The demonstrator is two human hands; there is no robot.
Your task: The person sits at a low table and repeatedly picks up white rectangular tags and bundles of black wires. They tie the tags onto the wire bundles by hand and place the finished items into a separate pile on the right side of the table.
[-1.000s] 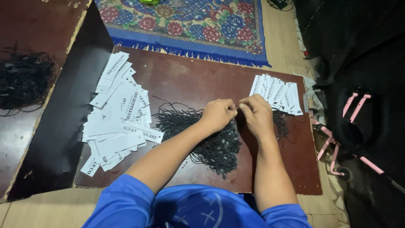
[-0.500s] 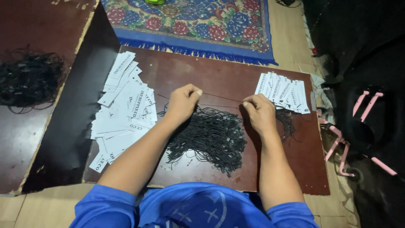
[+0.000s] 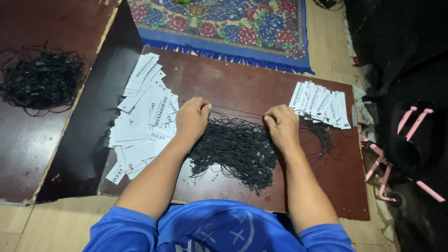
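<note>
Head view shows a thin black string (image 3: 235, 111) stretched taut between both hands, its long axis running left to right across the brown board (image 3: 261, 88). Left hand (image 3: 192, 116) and right hand (image 3: 281, 123) each pinch one end, just above the black string pile (image 3: 235, 151).

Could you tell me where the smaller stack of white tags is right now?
The smaller stack of white tags lies fanned at the board's far right corner, just beyond the right hand.

Cord pile (image 3: 238, 149) mid-board (image 3: 242, 88) — loose tags (image 3: 144, 116) left, tag row (image 3: 322, 105) right.
</note>
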